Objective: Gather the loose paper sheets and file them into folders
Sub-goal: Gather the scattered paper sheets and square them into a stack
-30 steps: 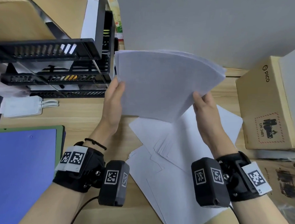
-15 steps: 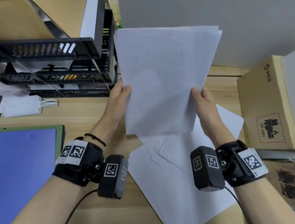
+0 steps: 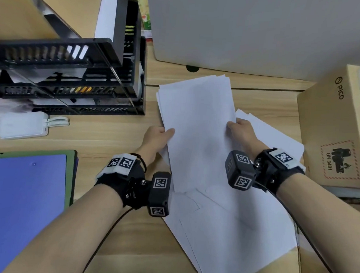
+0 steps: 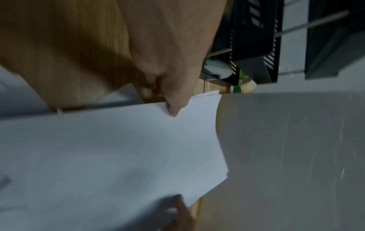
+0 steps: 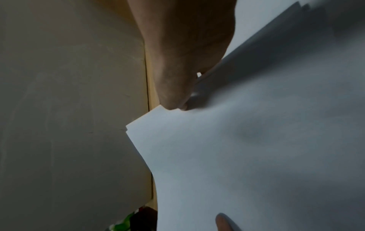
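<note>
Desk: my wooden tabletop (image 3: 117, 131), with a grey panel (image 3: 251, 32) standing at its back.
Stack: paper stack (image 3: 198, 126) held above the loose sheets (image 3: 243, 232).
Hands: my left hand (image 3: 156, 139) and right hand (image 3: 242, 132) pinch its side edges.
Left: blue folder (image 3: 23, 201), black tray rack (image 3: 70, 78).
Right: cardboard box (image 3: 336, 130).

Matt white paper sheets (image 3: 198, 126) on a smooth wood-grain desk (image 3: 104, 137).

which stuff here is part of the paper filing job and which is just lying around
Part of the job:
- held stack of sheets, gripped by left hand and right hand
- loose sheets on the desk
- blue folder

Just lying about:
- black tray rack
- PICO box
- white charger
</note>
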A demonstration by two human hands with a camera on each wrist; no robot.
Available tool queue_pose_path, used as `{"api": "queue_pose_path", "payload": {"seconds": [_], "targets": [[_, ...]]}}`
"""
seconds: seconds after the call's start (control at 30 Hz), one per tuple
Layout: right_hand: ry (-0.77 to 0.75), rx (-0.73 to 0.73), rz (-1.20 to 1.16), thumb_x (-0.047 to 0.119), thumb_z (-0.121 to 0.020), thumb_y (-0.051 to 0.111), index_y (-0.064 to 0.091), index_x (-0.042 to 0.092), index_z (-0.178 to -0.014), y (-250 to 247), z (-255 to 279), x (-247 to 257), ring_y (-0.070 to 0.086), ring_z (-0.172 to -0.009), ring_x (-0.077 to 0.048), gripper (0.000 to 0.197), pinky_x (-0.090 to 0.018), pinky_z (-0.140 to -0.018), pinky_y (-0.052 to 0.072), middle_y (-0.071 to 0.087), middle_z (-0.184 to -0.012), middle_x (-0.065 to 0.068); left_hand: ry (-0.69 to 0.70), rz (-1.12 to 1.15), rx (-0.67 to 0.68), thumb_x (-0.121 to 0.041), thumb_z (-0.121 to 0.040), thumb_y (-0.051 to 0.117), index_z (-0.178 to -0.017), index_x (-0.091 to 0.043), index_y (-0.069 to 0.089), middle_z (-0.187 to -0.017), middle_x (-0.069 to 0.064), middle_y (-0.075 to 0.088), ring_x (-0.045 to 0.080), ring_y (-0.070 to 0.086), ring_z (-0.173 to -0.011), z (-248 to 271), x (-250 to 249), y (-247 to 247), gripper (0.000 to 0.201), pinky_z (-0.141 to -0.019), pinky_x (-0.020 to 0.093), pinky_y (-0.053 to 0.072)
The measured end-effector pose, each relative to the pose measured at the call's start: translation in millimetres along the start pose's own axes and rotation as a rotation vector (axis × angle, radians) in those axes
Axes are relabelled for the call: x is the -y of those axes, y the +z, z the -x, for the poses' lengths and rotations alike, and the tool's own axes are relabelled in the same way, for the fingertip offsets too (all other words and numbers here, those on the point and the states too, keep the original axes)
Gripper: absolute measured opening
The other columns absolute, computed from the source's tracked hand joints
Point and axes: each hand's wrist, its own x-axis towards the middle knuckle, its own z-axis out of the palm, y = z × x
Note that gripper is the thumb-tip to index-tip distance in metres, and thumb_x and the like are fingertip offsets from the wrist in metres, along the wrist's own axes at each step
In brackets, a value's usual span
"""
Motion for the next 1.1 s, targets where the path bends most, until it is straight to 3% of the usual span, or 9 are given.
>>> {"api": "queue_pose_path", "payload": {"seconds": [0.13, 0.23, 0.33, 0.4, 0.57, 0.7, 0.8, 0.97, 1.1], "targets": [[0.059, 0.082, -0.03, 0.008, -0.096, 0.04, 0.058, 0.01, -0.104, 7, -5, 8, 0.06, -0.067, -0.018, 0.019, -0.02, -0.052, 0.047, 0.065, -0.091, -0.007, -0.055, 0.213, -0.044, -0.02, -0.094, 0.064, -0.075, -0.008, 0.067, -0.082, 0.007, 0.07, 0.019, 0.064, -0.071, -9, -7, 1, 0.023, -0.06, 0.019, 0.052], [0.061, 0.075, -0.046, 0.012, -0.092, 0.042, 0.062, 0.016, -0.105, 16, -10, 2, 0.065, -0.08, -0.023, 0.024, -0.029, -0.067, 0.053, 0.068, -0.104, -0.008, -0.051, 0.206, -0.064, -0.025, -0.092, 0.066, -0.091, 0.002, 0.07, -0.098, 0.016, 0.073, 0.026, 0.067, -0.086, -14, -6, 4, 0.027, -0.079, 0.035, 0.054], [0.037, 0.029, -0.024, 0.022, -0.087, 0.045, 0.063, 0.021, -0.099, 23, -14, -5, 0.065, -0.096, -0.029, 0.021, -0.044, -0.091, 0.053, 0.069, -0.107, -0.005, -0.054, 0.205, -0.034, -0.028, -0.092, 0.066, -0.101, -0.004, 0.068, -0.103, 0.011, 0.073, 0.026, 0.069, -0.093, -16, -8, 12, 0.025, -0.085, 0.037, 0.055], [0.035, 0.018, -0.001, 0.023, -0.089, 0.044, 0.062, 0.022, -0.103, 25, -12, -5, 0.063, -0.101, -0.03, 0.022, -0.045, -0.095, 0.051, 0.067, -0.109, -0.004, -0.058, 0.241, -0.011, -0.026, -0.092, 0.066, -0.106, -0.009, 0.065, -0.106, 0.009, 0.071, 0.023, 0.069, -0.093, -18, -9, 16, 0.022, -0.085, 0.034, 0.057], [0.034, 0.037, -0.057, 0.025, -0.082, 0.045, 0.063, 0.026, -0.092, 22, -13, -5, 0.067, -0.095, -0.029, 0.021, -0.046, -0.091, 0.054, 0.071, -0.102, -0.003, -0.075, 0.362, 0.024, -0.019, -0.091, 0.068, -0.132, -0.012, 0.047, -0.121, 0.004, 0.064, 0.019, 0.066, -0.101, -23, -5, 20, 0.046, -0.086, 0.034, 0.056], [0.008, 0.024, -0.149, 0.016, -0.091, 0.043, 0.061, 0.024, -0.091, 19, -6, -2, 0.066, -0.085, -0.024, 0.019, -0.034, -0.078, 0.053, 0.069, -0.092, 0.001, -0.059, 0.418, 0.031, -0.008, -0.087, 0.07, -0.141, -0.016, 0.031, -0.131, 0.005, 0.056, 0.021, 0.062, -0.11, -24, 3, 17, 0.068, -0.094, 0.04, 0.053], [-0.047, 0.006, -0.272, 0.012, -0.093, 0.046, 0.063, 0.022, -0.099, 19, -2, -5, 0.065, -0.082, -0.014, 0.021, -0.027, -0.069, 0.05, 0.069, -0.091, 0.007, 0.003, 0.374, 0.155, -0.01, -0.094, 0.063, -0.135, -0.01, 0.054, -0.126, 0.006, 0.065, 0.022, 0.063, -0.113, -14, -6, 10, 0.042, -0.103, 0.044, 0.048], [-0.033, 0.073, -0.571, 0.023, -0.087, 0.066, 0.055, 0.016, -0.127, 17, 8, -17, 0.066, -0.105, -0.022, 0.042, -0.036, -0.085, 0.055, 0.068, -0.115, -0.001, 0.191, 0.322, 0.312, -0.022, -0.091, 0.068, -0.131, -0.011, 0.058, -0.126, 0.006, 0.067, 0.026, 0.064, -0.115, 24, -46, -13, 0.042, -0.101, 0.049, 0.048], [-0.111, 0.186, -0.712, 0.024, -0.09, 0.066, 0.041, 0.023, -0.13, 9, 24, -9, 0.068, -0.1, -0.015, 0.046, -0.029, -0.073, 0.057, 0.067, -0.118, 0.001, 0.435, 0.121, 0.3, -0.022, -0.086, 0.072, -0.102, -0.019, 0.069, -0.094, -0.013, 0.075, 0.006, 0.072, -0.089, 67, -85, -27, 0.017, -0.073, 0.02, 0.055]]}}
